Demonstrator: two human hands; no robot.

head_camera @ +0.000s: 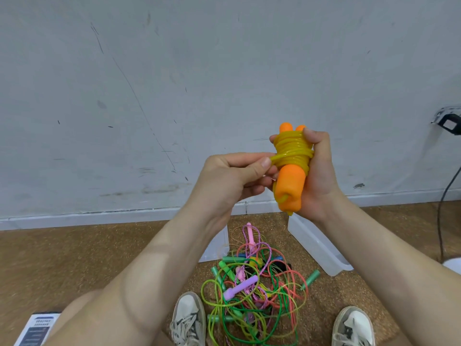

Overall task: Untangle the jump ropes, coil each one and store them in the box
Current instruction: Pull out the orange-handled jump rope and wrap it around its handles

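My right hand (pixel 316 176) grips two orange handles (pixel 290 186) held side by side, with a yellow rope (pixel 294 151) wound round them in several turns. My left hand (pixel 237 176) pinches the free end of that yellow rope just left of the coil. Both hands are raised in front of the wall. On the floor below lies a tangle of jump ropes (pixel 252 290) in green, pink, purple and yellow, with their handles mixed in. A clear plastic box (pixel 321 248) stands behind the tangle, partly hidden by my arms.
My two white shoes (pixel 188 320) (pixel 354 328) flank the tangle on the brown floor. A printed booklet (pixel 37 329) lies at lower left. A black cable (pixel 446 211) runs down the wall at far right, below a dark device (pixel 449 122).
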